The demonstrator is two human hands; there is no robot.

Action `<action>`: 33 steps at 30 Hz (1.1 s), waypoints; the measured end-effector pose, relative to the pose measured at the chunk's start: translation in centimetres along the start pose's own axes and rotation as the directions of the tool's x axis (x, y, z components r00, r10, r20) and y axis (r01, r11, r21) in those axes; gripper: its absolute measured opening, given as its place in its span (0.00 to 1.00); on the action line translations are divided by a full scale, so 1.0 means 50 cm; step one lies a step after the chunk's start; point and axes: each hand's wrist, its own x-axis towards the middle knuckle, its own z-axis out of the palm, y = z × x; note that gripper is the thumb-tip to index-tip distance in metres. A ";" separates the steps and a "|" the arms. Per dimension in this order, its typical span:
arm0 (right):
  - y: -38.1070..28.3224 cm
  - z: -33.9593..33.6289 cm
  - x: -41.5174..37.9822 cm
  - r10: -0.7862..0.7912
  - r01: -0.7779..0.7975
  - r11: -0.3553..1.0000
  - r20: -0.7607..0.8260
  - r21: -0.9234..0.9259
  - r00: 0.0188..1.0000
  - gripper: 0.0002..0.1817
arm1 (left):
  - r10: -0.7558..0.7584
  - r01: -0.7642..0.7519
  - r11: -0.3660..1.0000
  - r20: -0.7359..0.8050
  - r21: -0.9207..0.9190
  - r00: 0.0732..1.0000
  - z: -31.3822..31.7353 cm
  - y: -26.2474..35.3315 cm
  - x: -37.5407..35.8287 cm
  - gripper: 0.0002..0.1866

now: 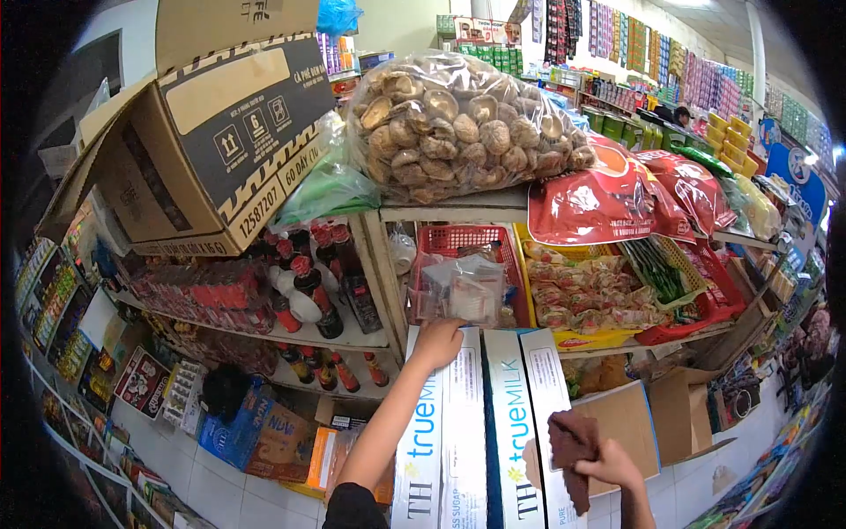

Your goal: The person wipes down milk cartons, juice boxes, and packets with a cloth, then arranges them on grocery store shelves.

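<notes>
My left hand (437, 343) lies at the far end of a white TH true MILK carton (419, 450), its fingers stretched out and laid over the edge. Just beyond its fingertips is a clear plastic bag of small packets (471, 295). My right hand (612, 465) is closed around a dark brown cloth (575, 445), which hangs over the right side of a second TH true MILK carton (511, 423). Both cartons lie side by side, with a dark blue gap between them.
On the shelf top sit a big bag of dried mushrooms (467, 123), red packages (599, 194) and an open cardboard box (194, 141). Below are a red basket (463, 236), a yellow tray (582, 339) and sauce bottles (313, 291). Cardboard (621, 432) stands at right.
</notes>
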 end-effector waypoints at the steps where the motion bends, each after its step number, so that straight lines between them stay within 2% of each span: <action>1: 0.007 0.005 0.003 -0.053 0.054 0.997 0.018 -0.056 0.998 0.28 | 0.011 -0.011 1.000 -0.008 0.008 1.000 0.004 -0.004 0.002 0.20; 8: 0.007 0.007 0.021 -0.035 0.044 0.996 -0.106 0.079 0.994 0.27 | 0.036 -0.036 0.999 -0.011 0.011 0.999 0.001 -0.003 0.001 0.19; 9: -0.018 0.003 0.022 -0.015 0.029 0.990 -0.104 0.137 0.994 0.25 | -0.005 0.005 1.000 -0.009 0.005 1.000 0.001 -0.009 -0.003 0.19; 11: -0.062 0.000 0.036 -0.004 -0.012 0.945 0.049 0.326 0.999 0.27 | -0.013 0.013 1.000 0.038 -0.021 0.999 0.011 -0.017 0.006 0.18; 12: -0.070 -0.006 0.033 0.000 -0.036 0.909 0.086 0.416 0.996 0.27 | -0.032 0.031 0.997 -0.004 -0.071 0.999 0.016 -0.019 0.002 0.18; 13: -0.063 -0.008 0.028 -0.029 0.023 0.989 0.043 0.144 0.999 0.30 | -0.038 0.038 0.996 0.010 -0.076 0.999 0.007 -0.007 0.003 0.17; 14: -0.044 -0.006 0.029 -0.048 0.051 0.988 0.027 -0.145 0.998 0.32 | -0.015 0.018 0.994 0.026 -0.110 1.000 -0.001 -0.001 0.004 0.18; 16: 0.031 0.052 0.055 -0.124 0.119 0.991 -0.088 -0.060 0.988 0.37 | 0.104 -0.106 0.992 -0.043 -0.068 0.994 0.011 -0.023 0.008 0.19; 18: 0.027 0.059 0.051 -0.070 0.082 0.994 -0.154 0.075 0.986 0.37 | 0.068 -0.069 0.997 -0.017 -0.040 0.998 0.006 -0.010 0.007 0.18; 19: 0.055 0.076 0.053 -0.056 0.066 0.997 -0.180 0.050 0.982 0.36 | 0.032 -0.033 0.999 -0.010 -0.039 0.999 0.010 -0.021 0.009 0.19; 22: 0.011 0.050 0.037 0.037 -0.023 0.996 -0.175 0.081 0.984 0.33 | 0.070 -0.070 0.997 -0.021 -0.026 0.997 0.012 -0.029 0.011 0.19; 23: 0.026 0.053 0.042 -0.009 0.038 0.991 -0.222 0.125 0.975 0.31 | 0.086 -0.086 0.996 -0.022 -0.013 0.996 0.011 -0.030 0.012 0.19; 26: 0.006 0.010 0.037 0.060 -0.051 0.981 -0.043 0.188 0.997 0.31 | 0.058 -0.058 0.998 0.001 -0.031 0.998 0.004 -0.019 0.008 0.19; 27: -0.002 0.006 0.035 -0.087 0.112 0.958 -0.104 0.266 0.991 0.32 | 0.047 -0.047 0.999 -0.004 -0.012 0.999 0.004 -0.019 0.006 0.19; 30: 0.013 0.061 0.049 -0.270 0.365 0.895 -0.342 0.256 0.900 0.35 | 0.026 -0.026 1.000 -0.003 0.011 1.000 0.003 -0.010 0.007 0.19; 33: -0.010 0.035 0.037 -0.118 0.193 0.916 -0.224 0.353 0.967 0.34 | 0.003 -0.003 1.000 0.017 -0.017 1.000 -0.002 -0.007 0.008 0.19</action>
